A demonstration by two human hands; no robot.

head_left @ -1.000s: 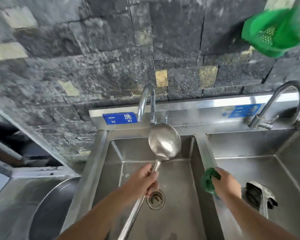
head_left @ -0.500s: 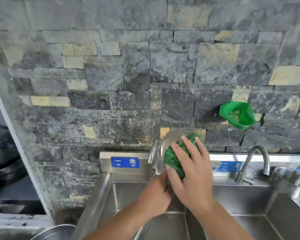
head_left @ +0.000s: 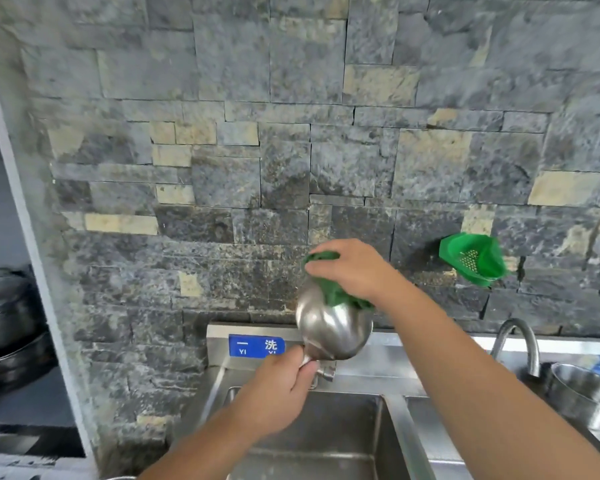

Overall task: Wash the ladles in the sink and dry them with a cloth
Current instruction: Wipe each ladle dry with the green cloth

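Steel ladle [head_left: 333, 327] above the sink [head_left: 329, 441], neck gripped by left hand [head_left: 278, 393], right hand [head_left: 354, 268] clutching green cloth [head_left: 333, 292] inside its bowl

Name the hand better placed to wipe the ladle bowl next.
Right. The right hand already presses the green cloth on the ladle bowl, while the left hand grips its handle.

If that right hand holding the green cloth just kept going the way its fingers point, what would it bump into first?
The right hand presses the green cloth onto the ladle, fingers pointing left. Past the fingertips the way looks free, with only the stone wall behind; depth is hard to judge.
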